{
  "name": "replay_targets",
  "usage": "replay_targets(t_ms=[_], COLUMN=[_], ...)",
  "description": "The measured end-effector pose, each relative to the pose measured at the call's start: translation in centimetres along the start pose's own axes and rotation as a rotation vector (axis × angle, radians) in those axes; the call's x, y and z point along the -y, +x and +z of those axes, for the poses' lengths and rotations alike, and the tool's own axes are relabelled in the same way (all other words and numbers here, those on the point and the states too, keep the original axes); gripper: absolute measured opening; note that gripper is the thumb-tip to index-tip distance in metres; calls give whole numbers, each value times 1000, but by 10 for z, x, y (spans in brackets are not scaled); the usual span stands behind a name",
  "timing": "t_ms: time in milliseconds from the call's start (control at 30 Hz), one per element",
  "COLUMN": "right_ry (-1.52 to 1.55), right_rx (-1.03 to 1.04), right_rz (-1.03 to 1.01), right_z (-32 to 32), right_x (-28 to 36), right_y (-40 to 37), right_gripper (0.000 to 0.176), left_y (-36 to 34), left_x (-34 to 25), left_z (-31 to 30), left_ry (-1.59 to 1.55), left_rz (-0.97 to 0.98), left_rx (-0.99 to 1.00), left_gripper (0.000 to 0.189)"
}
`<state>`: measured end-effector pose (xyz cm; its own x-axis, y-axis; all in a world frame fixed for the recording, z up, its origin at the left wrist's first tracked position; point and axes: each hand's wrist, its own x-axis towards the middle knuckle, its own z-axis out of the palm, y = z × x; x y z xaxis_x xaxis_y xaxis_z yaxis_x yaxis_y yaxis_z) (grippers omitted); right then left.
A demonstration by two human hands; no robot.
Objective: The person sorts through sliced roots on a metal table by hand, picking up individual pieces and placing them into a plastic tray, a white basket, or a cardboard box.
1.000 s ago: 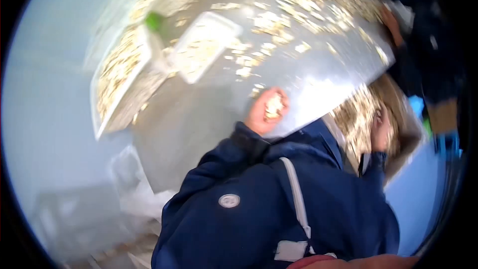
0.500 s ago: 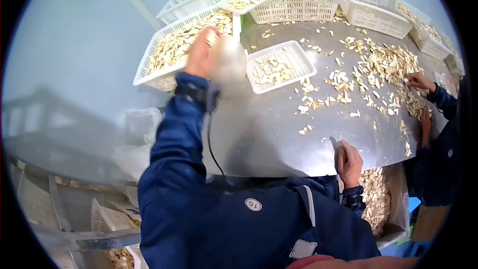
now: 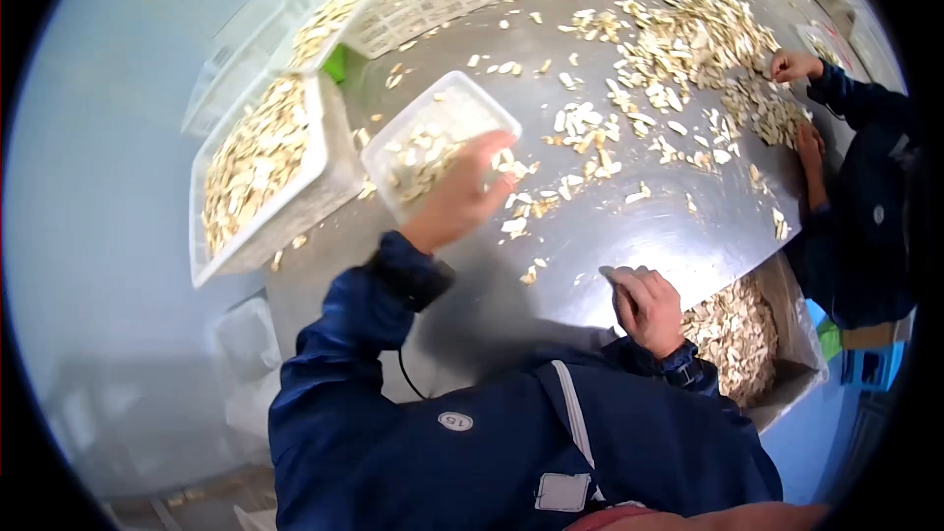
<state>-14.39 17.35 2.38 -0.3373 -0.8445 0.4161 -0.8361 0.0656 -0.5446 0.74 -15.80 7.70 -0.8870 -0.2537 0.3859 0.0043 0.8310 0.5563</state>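
My left hand [image 3: 460, 195] reaches over the near right side of a white plastic tray [image 3: 388, 143] holding pale dried slices [image 3: 430, 152]. Its thumb and fingers are apart and somewhat blurred, with more slices just beyond the fingertips. By the table's near edge is my right hand [image 3: 649, 313], its fingers curled in and the thumb close to them. Whatever it may hold is hidden; I cannot tell. Both forearms are in dark blue sleeves with a dark band at the wrist.
A white basket full of slices [image 3: 317, 162] stands left, with more baskets along the back. A large pile of slices [image 3: 698, 39] spreads over the metal table [image 3: 472, 280]. A co-worker's hands [image 3: 795, 67] work at its right. A lined box of slices [image 3: 801, 354] sits below the edge.
My left hand has gone from the left basket to the white tray. My right hand stays near the table edge, fingers curled. The view has turned, shifting the table contents leftward.
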Motion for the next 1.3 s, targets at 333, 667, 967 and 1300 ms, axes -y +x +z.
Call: replay_targets(t_ms=[333,667,967,1300], right_ry=[122,-12,-20,-27], right_rx=[123,-129,-144,-143], right_rz=[-105,37,133,169], right_z=[-7,-55,-56,-58], right_x=[-38,-109,-119,-120], right_y=[-8,-20,-22,-20], right_gripper=[35,32,33,38], left_y=[180,303,450,399], left_x=[61,219,197,97], left_z=[85,140,266,270], left_ry=[-282,86,-265,-79], left_rz=[-386,-467,-98,168], left_rx=[-48,-99,73,622], left_gripper=[81,75,74,81])
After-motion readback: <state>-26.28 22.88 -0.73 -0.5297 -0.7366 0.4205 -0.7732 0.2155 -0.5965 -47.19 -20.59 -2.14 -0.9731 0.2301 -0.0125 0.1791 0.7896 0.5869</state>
